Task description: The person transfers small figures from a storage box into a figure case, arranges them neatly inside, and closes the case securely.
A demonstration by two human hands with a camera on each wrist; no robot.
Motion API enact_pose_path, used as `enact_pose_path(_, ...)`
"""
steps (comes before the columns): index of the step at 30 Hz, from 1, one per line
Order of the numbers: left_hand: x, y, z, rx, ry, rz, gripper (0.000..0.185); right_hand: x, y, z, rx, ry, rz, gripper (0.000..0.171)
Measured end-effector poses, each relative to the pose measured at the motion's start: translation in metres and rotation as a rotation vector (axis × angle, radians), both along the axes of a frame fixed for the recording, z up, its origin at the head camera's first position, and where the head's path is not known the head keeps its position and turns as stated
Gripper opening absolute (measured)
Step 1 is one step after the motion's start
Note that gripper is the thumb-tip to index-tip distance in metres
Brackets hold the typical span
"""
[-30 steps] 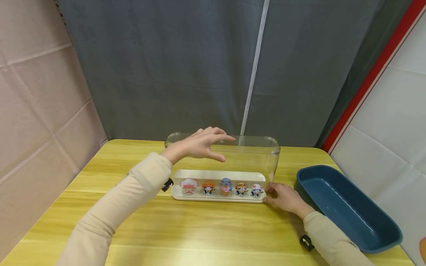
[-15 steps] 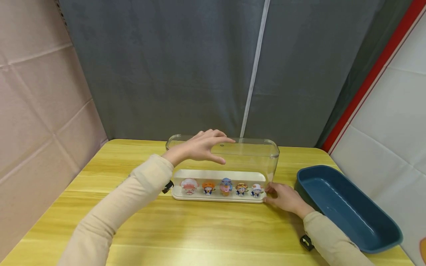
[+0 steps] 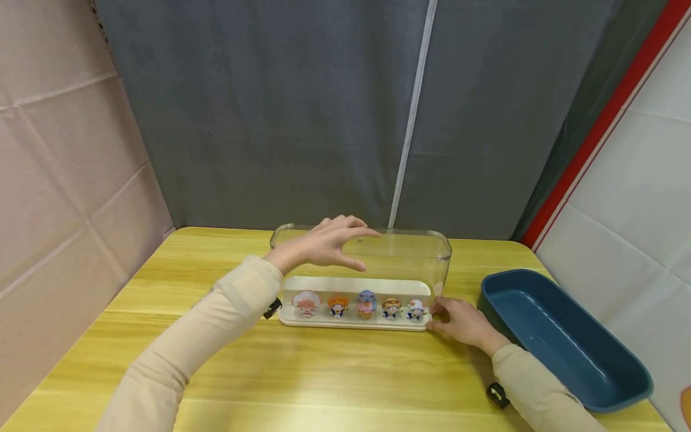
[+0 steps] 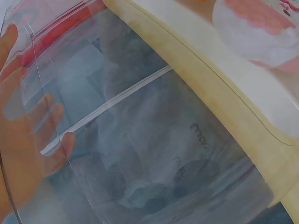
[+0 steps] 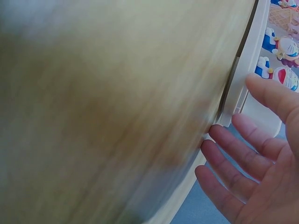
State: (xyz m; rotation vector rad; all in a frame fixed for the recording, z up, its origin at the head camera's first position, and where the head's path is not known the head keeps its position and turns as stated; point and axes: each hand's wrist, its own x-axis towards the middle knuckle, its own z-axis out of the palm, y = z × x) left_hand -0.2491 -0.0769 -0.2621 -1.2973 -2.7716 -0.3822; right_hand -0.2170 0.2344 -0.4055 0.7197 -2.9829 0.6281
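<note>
A white oblong base (image 3: 356, 324) lies on the table with several small cartoon figurines (image 3: 366, 304) in a row on it. Over them stands a clear plastic cover (image 3: 405, 259), its lower rim hard to make out. My left hand (image 3: 332, 241) holds the cover near its top, thumb and fingers spread across its depth. Through the clear wall in the left wrist view, the fingers (image 4: 55, 114) show bent against the cover. At the base's right end, my right hand (image 3: 463, 321) pinches the corner with thumb and index finger; its other fingers extend loosely in the right wrist view.
A dark blue oblong tub (image 3: 561, 336) stands on the right of the wooden table (image 3: 324, 378), beside my right forearm. Grey curtain (image 3: 259, 120) hangs behind the table's far edge. Pale panels flank both sides.
The clear cover has come down a little over the base, and my left hand has lowered with it. My right hand and the base have stayed in place.
</note>
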Motion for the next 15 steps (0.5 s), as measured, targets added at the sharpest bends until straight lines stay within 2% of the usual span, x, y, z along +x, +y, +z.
enact_pose_path(15,0.000,0.001,-0.011,0.024,0.016,-0.020,0.065,0.000,0.002,-0.001,-0.001,-0.001,-0.001,0.027)
